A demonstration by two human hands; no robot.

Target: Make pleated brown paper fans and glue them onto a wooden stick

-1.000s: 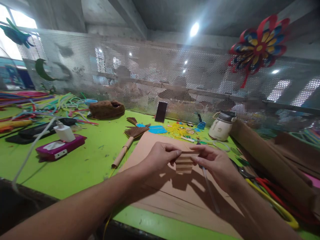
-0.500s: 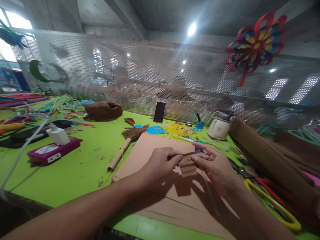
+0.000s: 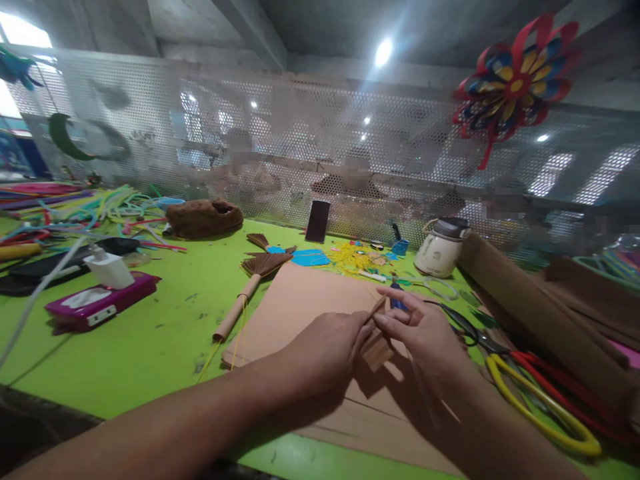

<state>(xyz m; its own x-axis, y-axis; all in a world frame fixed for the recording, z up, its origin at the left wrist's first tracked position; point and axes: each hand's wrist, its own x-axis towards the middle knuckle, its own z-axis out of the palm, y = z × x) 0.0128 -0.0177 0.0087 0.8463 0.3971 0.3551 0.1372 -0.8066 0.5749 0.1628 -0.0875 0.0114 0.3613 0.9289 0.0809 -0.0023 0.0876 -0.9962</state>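
Note:
Between my two hands is a small strip of brown paper (image 3: 376, 351) with pleated folds, held above a stack of brown paper sheets (image 3: 305, 293). My left hand (image 3: 333, 343) is closed on the strip's left end, its fingers curled over the fold. My right hand (image 3: 417, 327) pinches the upper right end between thumb and fingers, the index finger stretched out. Just behind the right fingers is a dark blue object (image 3: 397, 297), partly hidden. A rolled brown paper tube (image 3: 235, 310) with a fanned pleated top and yellow string lies left of the sheets.
Scissors with yellow and red handles (image 3: 543, 407) lie at the right, beside long brown paper rolls (image 3: 530, 300). A white bottle (image 3: 443, 248), a propped phone (image 3: 318, 221) and yellow scraps (image 3: 353, 259) stand or lie farther back. A purple power strip (image 3: 103, 303) is at left.
My left hand has turned inward and its fingers have curled over the strip. The pleated paper has tilted from nearly level to a slant. My right hand keeps its pinch.

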